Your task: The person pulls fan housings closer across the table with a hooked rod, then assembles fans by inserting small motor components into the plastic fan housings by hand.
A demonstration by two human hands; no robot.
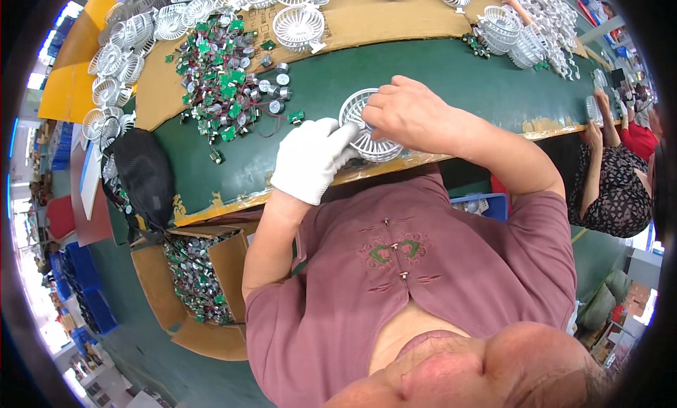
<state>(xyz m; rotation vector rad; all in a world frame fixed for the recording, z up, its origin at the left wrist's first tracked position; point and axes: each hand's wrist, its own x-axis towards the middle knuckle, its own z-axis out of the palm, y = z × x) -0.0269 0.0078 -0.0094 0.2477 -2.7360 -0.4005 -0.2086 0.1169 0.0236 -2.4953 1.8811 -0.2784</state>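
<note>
A white round slatted fan housing (381, 148) is at the front edge of the green table. My left hand (314, 157), in a white glove, grips its left side with the fingers curled over the rim. My bare right hand (416, 115) is closed, with its fingertips down at the middle of the housing. What those fingertips pinch is hidden. To the left of the housing spreads a pile of small motors with green circuit boards and thin red and black wires (233, 90).
More white housings (298, 27) stand along the back on cardboard (381, 16), others at left (107, 90). A black bag (143, 172) hangs at the table's left end. Below sits a carton (159, 288) of motors and boards. Another person (612, 172) works at right.
</note>
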